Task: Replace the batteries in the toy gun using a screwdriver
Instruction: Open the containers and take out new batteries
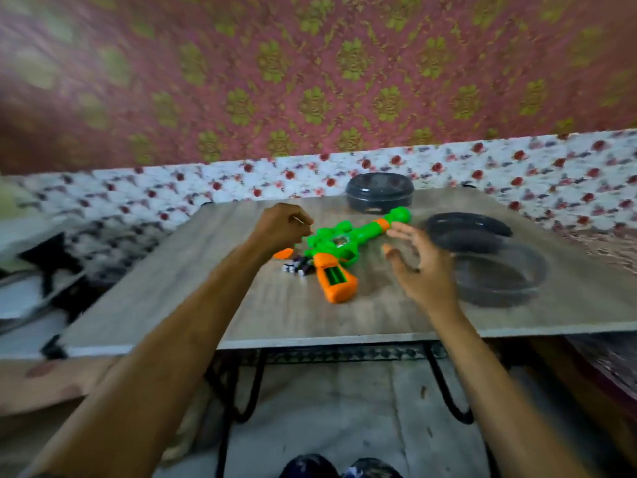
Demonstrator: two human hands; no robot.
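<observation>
The left hand (281, 225) is curled, pinching a thin pale rod (299, 220) too blurred to name, at ten o'clock of the toy gun (339, 244). The right hand (422, 267) hovers with fingers spread at the gun's three o'clock. The gun lies flat mid-counter (344, 322), barrel toward one o'clock, a green slot showing in its orange grip. What look like batteries (298, 267) and an orange cover (283, 253) lie at its eight o'clock. A black tin (379, 194), a black lid (468, 232) and a dark bowl (517, 281) sit from twelve round to three.

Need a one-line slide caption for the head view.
Toy gun lies on the table with its grip compartment open, batteries beside it; left hand pinches a thin tool, right hand hovers open.
</observation>
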